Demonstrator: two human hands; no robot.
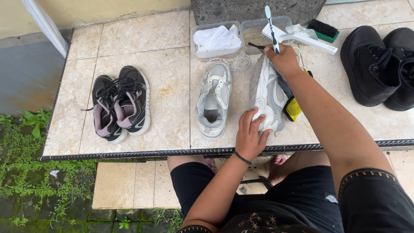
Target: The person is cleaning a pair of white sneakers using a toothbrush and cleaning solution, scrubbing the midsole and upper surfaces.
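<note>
Left hand [250,136] lies flat, fingers spread, pressing the heel end of a white-grey sneaker [265,97] that is tipped on its side on the tiled ledge [164,64]. Right hand [282,58] is clenched round a toothbrush [270,26], bristle end up past the knuckles, and sits at the toe end of the same sneaker, touching it. So the sneaker runs between the two hands, left hand at the near end, right hand at the far end.

Just left of the left hand: the matching sneaker [213,101], upright, opening up, laces [235,64] loose and trailing at its far end. Under the right forearm, beside the held sneaker: a yellow-and-black thing [294,108], partly hidden, cannot tell what it is.

Beyond the right hand: two clear plastic tubs, left tub [213,41] with a white cloth, right tub [258,36] close to the knuckles; contents unclear. A white brush handle [308,41] lies across past the right tub, and a black-bristled green brush [323,30] lies further right.

Right of the right arm, well apart: pair of black shoes [379,67]. Far left of the left hand: pair of black-pink trainers [120,103], side by side.

Person sits at the ledge in black shorts, knees below its edge. Black band on the left wrist.
</note>
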